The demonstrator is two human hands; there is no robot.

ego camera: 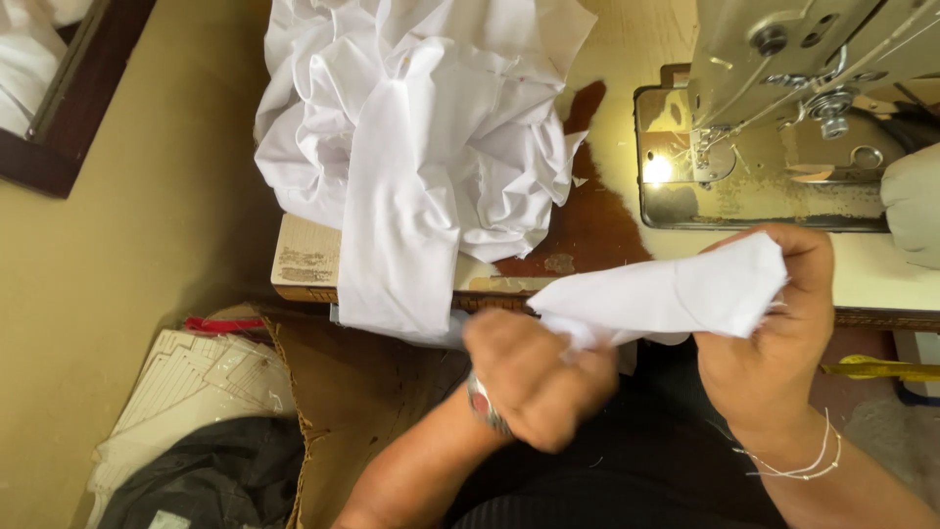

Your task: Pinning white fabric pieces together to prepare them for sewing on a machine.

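Left hand: at about 6 o'clock, blurred, fingers pinched shut on the near end of a small white fabric piece.
Right hand: at 4 o'clock, fingers curled closed on the far end of the same piece.
Fabric piece: held in the air between both hands, just in front of the table edge.
Around: white cloth heap at 12 o'clock, one strip hanging over the edge; sewing machine at 2 o'clock, its lamp lit.
Doing it well: judged from the grip, keep the piece taut and edges even, away from the needle.
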